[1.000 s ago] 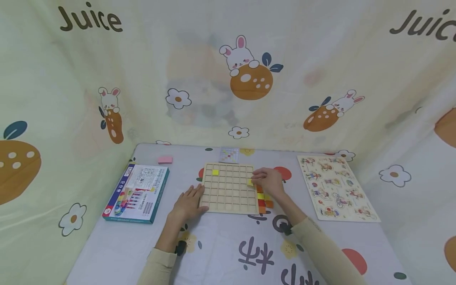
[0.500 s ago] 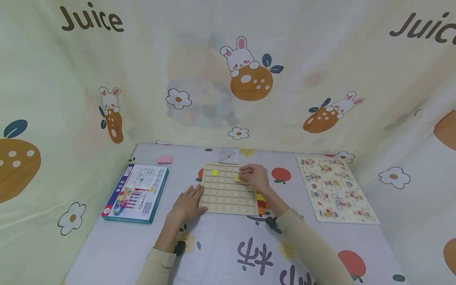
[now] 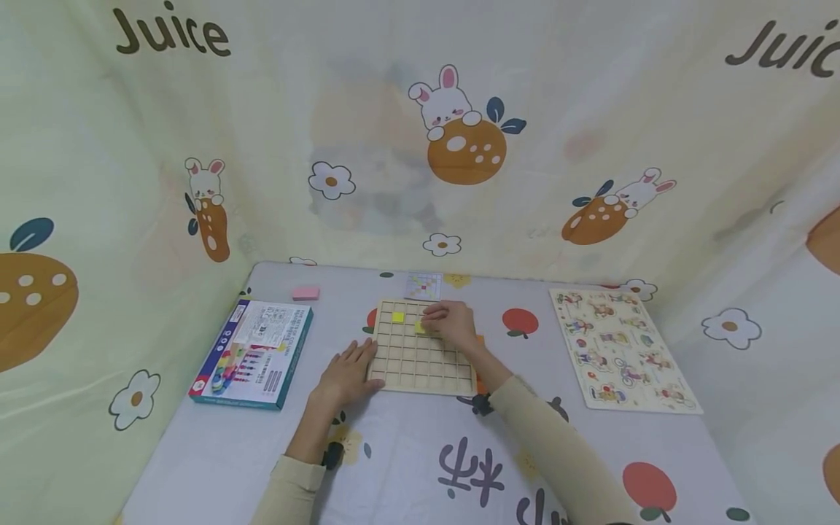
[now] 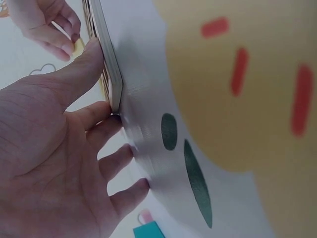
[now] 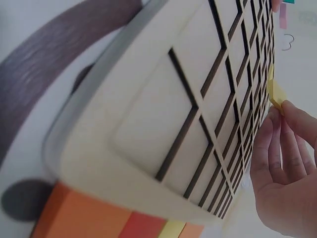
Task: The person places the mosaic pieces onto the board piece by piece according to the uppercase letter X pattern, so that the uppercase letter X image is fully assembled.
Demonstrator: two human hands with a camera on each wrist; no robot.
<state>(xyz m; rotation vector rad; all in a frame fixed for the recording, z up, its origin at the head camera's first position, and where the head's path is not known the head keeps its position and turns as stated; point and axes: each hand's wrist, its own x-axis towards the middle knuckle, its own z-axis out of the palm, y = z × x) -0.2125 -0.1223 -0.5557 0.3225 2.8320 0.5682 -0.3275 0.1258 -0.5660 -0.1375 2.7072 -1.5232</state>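
A wooden grid board [image 3: 420,368] lies flat on the table, with one yellow square tile [image 3: 397,318] in a cell of its upper left part. Between thumb and fingers, my right hand [image 3: 453,325] pinches another yellow tile [image 5: 277,93] over the board's upper middle. That tile is tilted, close to the grid; whether it touches a cell I cannot tell. My left hand [image 3: 344,375] rests at the board's lower left corner, fingers extended along the left edge and thumb at the near edge. Orange, red and yellow tiles [image 5: 84,213] lie beside the board's right edge, partly hidden by my right arm.
Behind the board lies a small card with a coloured grid pattern [image 3: 423,286]. A pink block [image 3: 305,293] sits at the back left, near a flat boxed set [image 3: 256,354]. On the right lies a picture puzzle board [image 3: 623,350]. A printed curtain surrounds the table.
My right hand has carried the yellow tile leftward from the board's right edge to its upper middle. The left hand stays at the corner.
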